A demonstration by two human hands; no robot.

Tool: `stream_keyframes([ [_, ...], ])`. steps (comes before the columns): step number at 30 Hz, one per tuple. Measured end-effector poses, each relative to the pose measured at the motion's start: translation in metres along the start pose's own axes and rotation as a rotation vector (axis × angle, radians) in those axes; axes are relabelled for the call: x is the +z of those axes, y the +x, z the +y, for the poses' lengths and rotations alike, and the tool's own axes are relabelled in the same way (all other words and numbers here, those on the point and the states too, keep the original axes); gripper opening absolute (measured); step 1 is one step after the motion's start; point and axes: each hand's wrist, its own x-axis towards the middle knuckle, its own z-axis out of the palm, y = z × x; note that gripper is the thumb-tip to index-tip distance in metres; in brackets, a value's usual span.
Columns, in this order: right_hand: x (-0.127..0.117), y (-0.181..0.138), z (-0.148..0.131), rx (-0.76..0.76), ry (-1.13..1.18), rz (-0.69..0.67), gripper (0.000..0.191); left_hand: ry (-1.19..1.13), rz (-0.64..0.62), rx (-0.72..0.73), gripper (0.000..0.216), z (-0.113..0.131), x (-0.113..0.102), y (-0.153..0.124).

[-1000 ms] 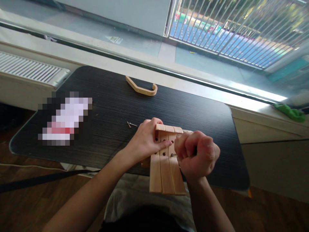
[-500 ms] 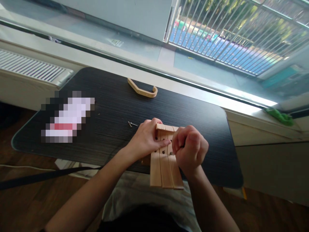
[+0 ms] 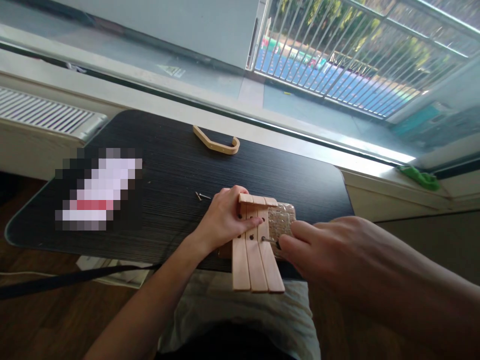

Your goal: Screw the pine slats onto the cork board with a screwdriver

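On my feed, the right hand (image 3: 315, 252) has swung out from above the slats, where it was a high fist half a second ago, to three o'clock of them, its forearm now running off toward four. That uncovers a wrapped block (image 3: 284, 219) at two o'clock and a thin metal tool (image 3: 270, 241), which my right fingers grip by its darker end, its tip meeting a hole in the right slat. The left hand (image 3: 227, 217) holds as before at ten o'clock, clamped on the slatted wooden piece (image 3: 258, 267) with the thumb laid across it. That piece sits just below the middle of my view, its lower end past the near edge of the black table (image 3: 168, 165): three pale slats side by side, two rows of dark holes, a curved lip at twelve. From it, small screws (image 3: 198, 195) lie at ten o'clock and a hooked wooden part (image 3: 217, 146) at eleven.
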Motion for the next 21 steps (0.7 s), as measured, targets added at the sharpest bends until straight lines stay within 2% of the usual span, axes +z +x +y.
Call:
stream_keyframes([
  [9,-0.007,0.004,-0.01,-0.199,-0.285,-0.046,0.034,0.015,-0.022,0.02,0.039,-0.002,-0.001,0.001],
  [16,-0.018,0.021,-0.02,-0.036,-0.277,-0.444,0.025,-0.008,0.006,0.061,0.039,-0.006,0.001,0.001],
  [21,-0.022,0.028,-0.02,0.078,-0.201,-0.533,0.02,0.002,0.022,0.067,0.041,-0.006,0.002,0.002],
])
